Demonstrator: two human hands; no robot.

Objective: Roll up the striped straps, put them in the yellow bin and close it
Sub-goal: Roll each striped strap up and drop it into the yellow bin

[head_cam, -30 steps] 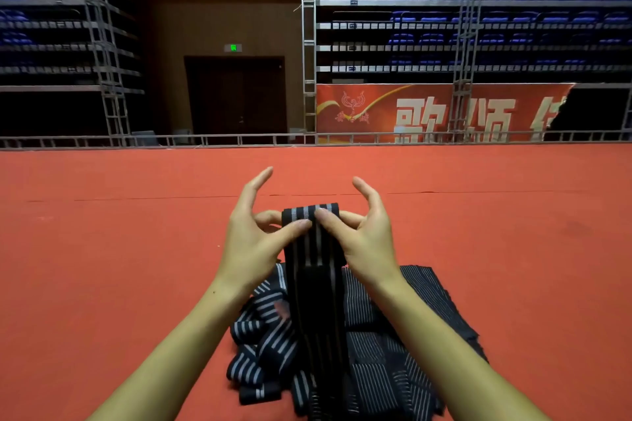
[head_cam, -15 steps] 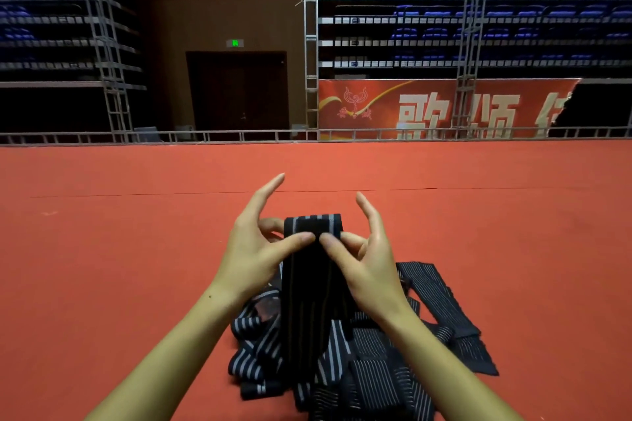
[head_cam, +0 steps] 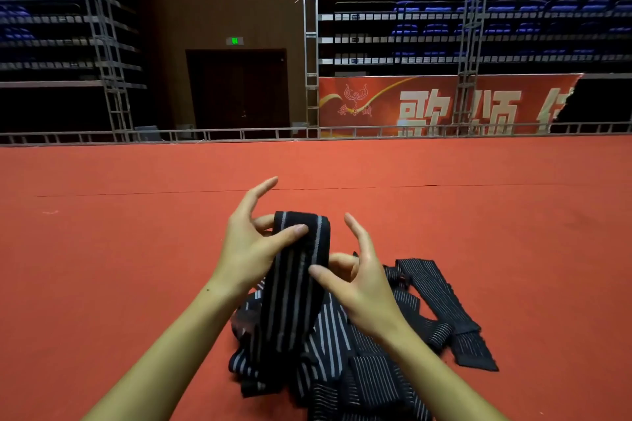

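Left hand (head_cam: 251,249) pinches the striped strap's (head_cam: 294,284) rolled top, thumb in front. Right hand (head_cam: 362,284) pinches its right edge lower down; the tail hangs into the strap pile (head_cam: 369,369).

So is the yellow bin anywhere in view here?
No, only the strap held between the left hand and right hand, the strap pile and the red carpet show.

Both bare forearms reach in from the near edge, converging mid-scene. Left hand (head_cam: 253,249): thumb and lower fingers pinch the strap (head_cam: 294,280) top, index raised. Right hand (head_cam: 362,287): thumb laid on the strap lower down, index raised, other fingers curled behind.
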